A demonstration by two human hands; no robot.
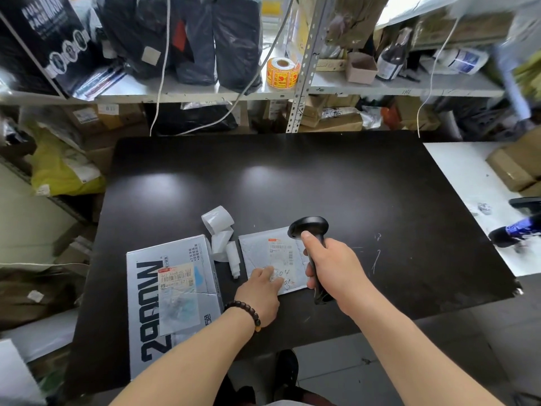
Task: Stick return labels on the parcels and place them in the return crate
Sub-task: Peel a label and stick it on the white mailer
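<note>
Head view, near to far: left hand [260,291], dark bead bracelet [246,310] on the wrist, lies w/ fingers flat on the near edge of the white padded mailer parcel [257,247], prob. pinning it so it won't slide. Right hand [336,273] is clenched round the handle of the black handheld barcode scanner [310,230], head tipped down over the mailer's white printed shipping label [282,253]. This looks like a scan/check step before the return label goes on.

Just left, apart from the mailer, sits the silver-grey cardboard box w/ dark lettering [169,288], a 2nd parcel w/ its own printed box label [175,278] on top. Between the two & a bit beyond lie curled white backing-paper strips [219,230], loose clutter that could snag. All of it is on the black tabletop [322,177].

Further back is a grey metal shelf [205,90] w/ an orange-yellow sticker roll [282,73]. Return crate not in shot.
</note>
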